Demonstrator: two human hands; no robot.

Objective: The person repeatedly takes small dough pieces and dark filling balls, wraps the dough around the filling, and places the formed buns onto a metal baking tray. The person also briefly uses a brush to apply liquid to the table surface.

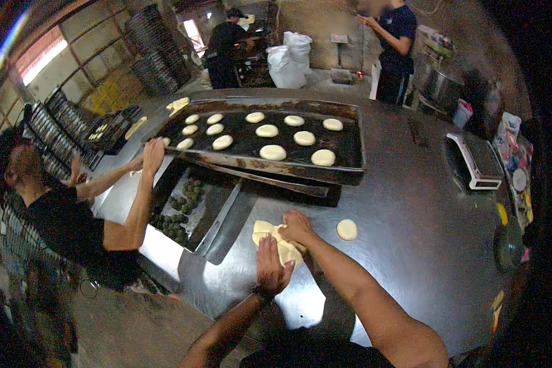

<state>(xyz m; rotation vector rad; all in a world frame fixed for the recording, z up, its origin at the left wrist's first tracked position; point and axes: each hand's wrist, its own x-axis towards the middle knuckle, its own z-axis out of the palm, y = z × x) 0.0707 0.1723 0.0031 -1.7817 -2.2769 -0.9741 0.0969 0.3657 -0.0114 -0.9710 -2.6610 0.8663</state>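
Two bare hands worked a pale, folded piece of dough point(287, 251) on a metal surface point(405, 245) in a bakery workroom. The left hand point(273, 268), a dark band point(264, 292) at its wrist, lay along the near left part of the dough, its fingers extended close together and the thumb standing apart. The right hand point(297, 227) bore on the far right part, fingers curled down against the dough; whether they pinched it, one could not tell. A smooth dough round point(346, 230) sat alone just beyond the right forearm.

Farther across the surface, a dark baking tray point(288, 111) held more than a dozen pale rounds point(267, 130), set well apart, above another tray point(270, 180). Nearer and to the left, small dark green balls point(184, 205) clustered on a pale sheet. At left, a co-worker point(83, 224) in a black shirt had one hand point(154, 154) at the baking tray's left corner. A white-framed scale point(475, 162) stood toward the right edge. Behind, two more people stood near white sacks point(286, 64) on the floor.
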